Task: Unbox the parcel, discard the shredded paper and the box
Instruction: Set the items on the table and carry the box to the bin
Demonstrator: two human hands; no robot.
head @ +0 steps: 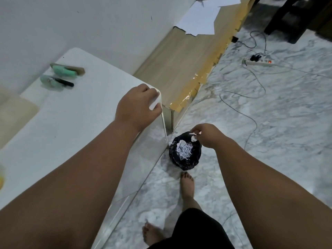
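Shredded paper [184, 150] in black bin [185, 159] just below pinching right hand [206, 135]; left hand [138, 106] clamped on table corner [158, 97]

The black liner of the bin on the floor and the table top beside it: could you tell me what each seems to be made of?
The black liner looks like thin glossy plastic film: it is crinkled and catches small highlights. The table top appears to be a smooth, matte white laminate or painted board, with an even surface and a rounded corner; which one cannot be told.

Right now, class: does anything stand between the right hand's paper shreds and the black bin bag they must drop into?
Nothing visible does. The right hand pinches shredded paper directly over the open mouth of the black bin bag, which already holds shreds. The left hand grips the table corner, off to the side.
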